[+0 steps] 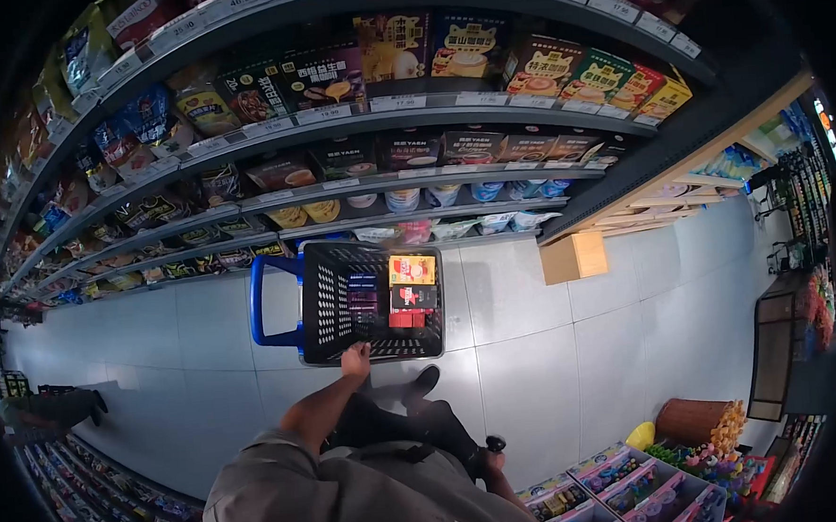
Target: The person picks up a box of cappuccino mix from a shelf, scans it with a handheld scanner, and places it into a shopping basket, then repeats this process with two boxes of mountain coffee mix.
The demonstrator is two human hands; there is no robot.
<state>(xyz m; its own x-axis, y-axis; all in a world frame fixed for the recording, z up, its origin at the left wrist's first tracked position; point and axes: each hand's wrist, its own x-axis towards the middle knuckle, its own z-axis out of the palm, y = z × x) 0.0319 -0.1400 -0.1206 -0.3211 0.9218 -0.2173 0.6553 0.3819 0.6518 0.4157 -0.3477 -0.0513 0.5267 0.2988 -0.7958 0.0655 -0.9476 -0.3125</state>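
A black plastic shopping basket (331,308) with a blue handle (262,307) stands on the grey tiled floor in front of the shelves. Inside it lie a yellow-and-red pack (412,269) and dark and red packs (413,307). My left hand (355,359) reaches forward and holds the basket's near rim. My right hand (485,461) is low by my hip, closed around a small black knob-like object (496,442). My dark trouser leg and shoe (424,382) are just behind the basket.
Store shelves (382,121) with boxed drink mixes and cups run across the top. A cardboard box (574,256) sits at the shelf end. A wicker basket (699,423) and bins of small goods (628,486) stand at the lower right. Another person (52,410) is at the left.
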